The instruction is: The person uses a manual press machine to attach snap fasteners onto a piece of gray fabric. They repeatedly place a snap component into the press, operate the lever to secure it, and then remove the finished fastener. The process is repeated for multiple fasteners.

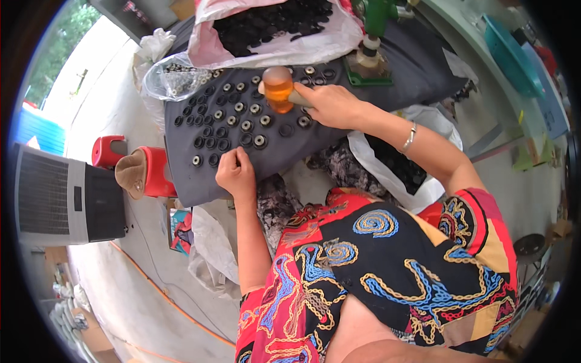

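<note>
Grip, right: the right hand (334,106) was closed around the pale handle of a mallet (278,89).
Grip, left: the left hand (236,173) was curled, its fingers drawn in toward the thumb; whether anything was pinched between them could not be told.
Mallet: amber, translucent head; located above the middle of the work table, in front of the right hand; contact with the parts beneath could not be told.
Black rings (224,144): many, set out in loose rows on the table's left half; some lay just beyond the left hand.
Metal-centred rings (265,120): several, distributed among the plain ones; one lay near the left fingertips.
Work table (193,181): covered in dark grey cloth.
Large sack (212,55): white and pink, open at the table's far side, filled with black pieces.
Clear bag (158,83): small metallic parts, at the table's far left.
Green press (370,72): stood at the far right, beyond the right hand.
Second sack (445,124): white, open below the right forearm, holding dark pieces.
Bracelet (410,137): silver-coloured, on the right wrist.
</note>
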